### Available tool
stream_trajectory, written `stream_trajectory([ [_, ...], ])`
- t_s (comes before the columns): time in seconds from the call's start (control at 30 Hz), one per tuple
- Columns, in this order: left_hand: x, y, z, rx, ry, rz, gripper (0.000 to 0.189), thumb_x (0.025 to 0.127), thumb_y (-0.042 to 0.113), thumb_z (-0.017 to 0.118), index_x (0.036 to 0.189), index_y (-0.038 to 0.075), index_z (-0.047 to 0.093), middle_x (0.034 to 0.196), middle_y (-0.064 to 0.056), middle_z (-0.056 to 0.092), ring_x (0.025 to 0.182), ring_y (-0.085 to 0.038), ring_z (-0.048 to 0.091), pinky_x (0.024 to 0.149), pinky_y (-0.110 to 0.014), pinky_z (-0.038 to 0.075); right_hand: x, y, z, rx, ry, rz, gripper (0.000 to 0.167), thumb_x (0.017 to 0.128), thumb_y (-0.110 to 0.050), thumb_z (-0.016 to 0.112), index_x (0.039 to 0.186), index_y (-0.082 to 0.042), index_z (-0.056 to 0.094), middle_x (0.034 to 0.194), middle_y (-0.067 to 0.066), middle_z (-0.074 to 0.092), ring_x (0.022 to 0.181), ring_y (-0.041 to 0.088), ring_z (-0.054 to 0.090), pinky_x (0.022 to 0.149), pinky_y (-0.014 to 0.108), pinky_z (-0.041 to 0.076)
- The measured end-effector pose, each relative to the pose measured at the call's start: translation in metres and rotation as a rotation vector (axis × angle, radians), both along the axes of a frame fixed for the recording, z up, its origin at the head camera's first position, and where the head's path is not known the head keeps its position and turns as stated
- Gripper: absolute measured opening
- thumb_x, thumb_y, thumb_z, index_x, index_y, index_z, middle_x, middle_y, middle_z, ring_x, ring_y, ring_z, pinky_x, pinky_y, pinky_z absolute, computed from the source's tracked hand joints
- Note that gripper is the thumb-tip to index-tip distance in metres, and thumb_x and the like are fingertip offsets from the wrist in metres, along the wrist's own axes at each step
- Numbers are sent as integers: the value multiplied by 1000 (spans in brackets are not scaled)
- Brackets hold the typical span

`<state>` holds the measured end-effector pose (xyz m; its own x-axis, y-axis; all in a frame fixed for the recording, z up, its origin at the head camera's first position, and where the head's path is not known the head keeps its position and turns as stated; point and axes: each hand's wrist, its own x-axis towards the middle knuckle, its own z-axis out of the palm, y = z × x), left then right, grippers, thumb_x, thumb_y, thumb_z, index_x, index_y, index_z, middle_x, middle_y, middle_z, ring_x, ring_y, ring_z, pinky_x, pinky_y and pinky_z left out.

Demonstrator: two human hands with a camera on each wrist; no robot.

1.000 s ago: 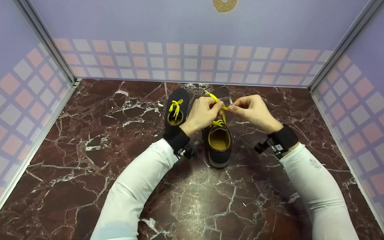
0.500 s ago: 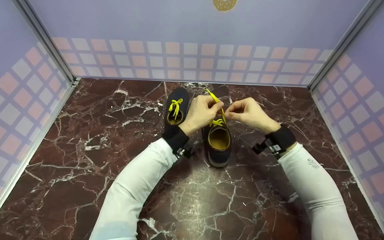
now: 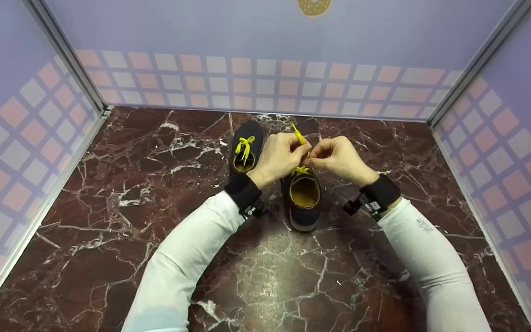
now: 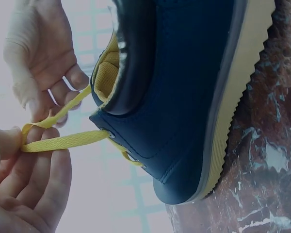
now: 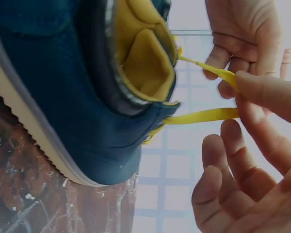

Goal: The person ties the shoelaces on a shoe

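A dark blue shoe [image 3: 304,219] with a yellow lining stands in the middle, its heel toward me. Its yellow shoelace [image 4: 63,142] rises from the eyelets in two strands. My left hand [image 3: 280,154], above the toe end, pinches the lace between thumb and fingers; a loose lace end sticks up past it. Close on its right, my right hand [image 3: 339,159] pinches lace between thumb and forefinger, as the right wrist view shows, its other fingers loosely bent. The hands hide the shoe's toe in the head view.
A matching dark shoe [image 3: 249,131] with its yellow lace tied in a bow [image 3: 245,144] stands to the left, partly behind my left hand. Both shoes are on a dark red marbled surface [image 3: 122,221]. Purple checked panels [image 3: 265,85] enclose the back and sides.
My right hand has moved left and slightly down, close against the left hand. The short stretch of lace that ran between the hands no longer shows there. My left hand has barely moved.
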<state>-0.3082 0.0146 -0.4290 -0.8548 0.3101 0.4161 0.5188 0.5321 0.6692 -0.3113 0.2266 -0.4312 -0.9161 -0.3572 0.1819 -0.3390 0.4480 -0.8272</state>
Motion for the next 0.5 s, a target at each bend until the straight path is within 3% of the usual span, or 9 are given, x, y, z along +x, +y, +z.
stream_trajectory([
  [0.1, 1, -1, 0, -32, 27, -3, 17, 106, 25, 77, 104, 13, 90, 89, -6, 86, 66, -12, 56, 62, -25, 35, -2, -2, -4, -19, -14, -12, 19, 87, 1, 91, 85, 5, 72, 75, -8, 72, 67, 0, 65, 62, 13, 52],
  [0.23, 3, -2, 0, -55, 64, -11, 18, 106, 28, 78, 106, 14, 90, 91, -7, 87, 67, -16, 62, 63, -29, 41, -4, -3, -8, -28, -14, 3, 22, 88, 5, 86, 94, 1, 65, 76, -9, 69, 66, 1, 64, 60, 15, 52],
  [0.37, 3, -3, -1, -59, 88, -15, 19, 106, 28, 79, 106, 14, 90, 93, -8, 87, 69, -24, 69, 64, -35, 47, -7, -5, -11, -39, -35, 28, 23, 93, 7, 77, 114, 2, 68, 79, 0, 72, 64, 3, 64, 56, 17, 51],
  [0.5, 3, -4, -2, -61, 105, -19, 17, 105, 27, 79, 108, 14, 90, 101, -7, 89, 75, -27, 77, 67, -41, 56, -8, -8, -14, -52, -55, 69, 37, 98, 8, 69, 135, 7, 69, 96, 15, 82, 72, 2, 68, 62, 17, 53],
])
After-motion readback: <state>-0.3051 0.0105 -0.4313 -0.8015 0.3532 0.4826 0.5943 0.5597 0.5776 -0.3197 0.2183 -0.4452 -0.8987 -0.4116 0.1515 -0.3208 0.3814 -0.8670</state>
